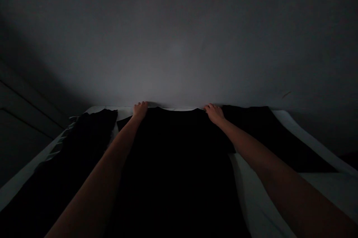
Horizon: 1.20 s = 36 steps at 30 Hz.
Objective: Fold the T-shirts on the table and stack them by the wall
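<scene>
Black, plain-looking fabric makes up the short-sleeved shirt [179, 163], which lies spread face-up or face-down (the dimness hides which) on a white-covered, flat, bed-like surface [253, 189], its neckline towards the pale grey, smooth wall [179, 44]; it sits in the middle of the view, between the two bare forearms. The left hand [140, 109] touches the shirt's left shoulder, fingers bent over the far edge; the right hand [214, 112] rests at the right shoulder, fingers loosely curved; whether either one pinches the cloth, I cannot tell. Left of the shirt lies a long, black, rumpled cloth [81, 152], with a dark, light-striped fabric [58, 143] showing along its outer side; right of the shirt, partly behind the right forearm, lies a black, straight-edged cloth [268, 130].
</scene>
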Available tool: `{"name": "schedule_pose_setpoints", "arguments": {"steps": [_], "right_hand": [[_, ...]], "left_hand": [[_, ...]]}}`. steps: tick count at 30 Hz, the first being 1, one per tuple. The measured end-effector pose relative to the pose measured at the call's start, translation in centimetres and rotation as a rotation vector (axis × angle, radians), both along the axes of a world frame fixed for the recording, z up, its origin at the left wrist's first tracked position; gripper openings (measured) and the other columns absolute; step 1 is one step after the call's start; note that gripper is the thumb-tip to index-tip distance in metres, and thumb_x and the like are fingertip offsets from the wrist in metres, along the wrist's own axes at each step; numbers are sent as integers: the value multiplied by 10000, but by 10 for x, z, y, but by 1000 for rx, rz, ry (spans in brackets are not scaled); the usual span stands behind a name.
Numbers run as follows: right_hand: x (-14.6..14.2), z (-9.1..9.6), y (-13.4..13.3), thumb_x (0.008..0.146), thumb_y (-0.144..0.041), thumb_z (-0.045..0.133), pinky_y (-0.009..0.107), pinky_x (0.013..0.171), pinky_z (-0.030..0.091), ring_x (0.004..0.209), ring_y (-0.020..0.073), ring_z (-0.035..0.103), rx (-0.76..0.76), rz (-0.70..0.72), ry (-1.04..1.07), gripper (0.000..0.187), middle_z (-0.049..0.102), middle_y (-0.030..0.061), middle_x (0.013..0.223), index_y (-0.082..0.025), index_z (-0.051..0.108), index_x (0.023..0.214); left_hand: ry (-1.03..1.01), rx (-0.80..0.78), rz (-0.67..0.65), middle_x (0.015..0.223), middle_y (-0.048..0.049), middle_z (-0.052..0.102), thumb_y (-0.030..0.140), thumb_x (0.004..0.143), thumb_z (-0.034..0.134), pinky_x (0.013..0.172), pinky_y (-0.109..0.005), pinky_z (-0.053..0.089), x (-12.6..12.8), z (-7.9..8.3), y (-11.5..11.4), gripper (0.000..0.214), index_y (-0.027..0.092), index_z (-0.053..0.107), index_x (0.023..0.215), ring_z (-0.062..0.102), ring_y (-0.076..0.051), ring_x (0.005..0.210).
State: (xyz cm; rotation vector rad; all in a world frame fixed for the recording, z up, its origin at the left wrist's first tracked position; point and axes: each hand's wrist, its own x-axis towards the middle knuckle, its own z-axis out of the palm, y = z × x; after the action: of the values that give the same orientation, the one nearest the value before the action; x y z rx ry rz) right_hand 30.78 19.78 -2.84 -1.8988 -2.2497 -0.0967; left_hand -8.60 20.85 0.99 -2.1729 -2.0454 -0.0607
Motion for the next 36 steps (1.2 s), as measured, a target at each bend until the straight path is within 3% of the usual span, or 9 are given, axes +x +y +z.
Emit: {"name": "schedule_pose_setpoints", "arguments": {"steps": [4,7,10,14,17,21,26,31,36], "right_hand": [[-47,9,-53,975,-234,444,490,1062,382,1293,337,489,55,136,11,377,547,194,1390,-166,617,1303],[-94,2,-110,1003,-395,423,487,1130,346,1398,314,409,28,370,57,476,463,159,1514,-174,538,1408],[-118,-10,-156,994,-542,389,503,1174,300,1470,313,312,-69,431,80,638,352,175,1586,-141,446,1487],[-90,-18,-179,997,-578,345,511,1206,232,1497,289,252,-126,386,83,665,272,132,1623,-202,355,1545],[-60,-17,-181,997,-559,356,526,1208,207,1496,331,236,-140,200,51,697,263,192,1612,-119,362,1537],[-75,-14,-199,990,-593,329,585,1194,185,1492,394,208,-104,85,28,777,249,266,1593,-21,365,1516],[-113,-10,-263,995,-576,370,536,1214,184,1513,300,191,-162,577,79,716,235,164,1627,-137,310,1558],[-73,5,-344,1000,-477,461,578,1220,92,1523,271,149,-287,1081,181,587,248,56,1638,-297,337,1544],[-45,18,-393,1004,-376,495,538,1229,123,1510,228,203,-515,1236,393,467,443,-1,1547,-353,463,1470]], "left_hand": [[-10,113,-86,1327,-219,572,136,928,419,1049,-480,374,37,-3,-46,363,113,574,1255,491,-340,1273],[-60,145,-258,1475,-205,481,268,952,456,1148,-487,307,68,-24,-100,448,93,514,1361,415,-339,1378],[-96,38,-372,1575,-186,365,354,993,396,1191,-487,271,72,-46,-147,538,95,417,1464,331,-321,1461],[-73,-53,-322,1609,-154,303,385,1014,353,1202,-502,256,29,-49,-176,569,138,353,1527,269,-311,1494],[-24,-61,-183,1585,-182,338,379,1006,383,1191,-537,262,3,-38,-188,574,118,385,1517,298,-353,1475],[-15,-14,-224,1597,-173,318,402,1010,396,1196,-559,243,25,-35,-219,586,131,380,1528,272,-370,1482],[-98,-146,-573,1649,-68,227,424,1033,366,1198,-542,257,46,-43,-274,538,316,305,1556,221,-288,1513],[-171,-271,-673,1670,-49,140,386,1026,403,1182,-606,237,-19,-32,-348,516,382,324,1536,142,-327,1527],[-345,-426,-768,1614,-11,327,338,988,503,1174,-578,294,-62,-5,-410,364,404,613,1329,224,-308,1511]]}}
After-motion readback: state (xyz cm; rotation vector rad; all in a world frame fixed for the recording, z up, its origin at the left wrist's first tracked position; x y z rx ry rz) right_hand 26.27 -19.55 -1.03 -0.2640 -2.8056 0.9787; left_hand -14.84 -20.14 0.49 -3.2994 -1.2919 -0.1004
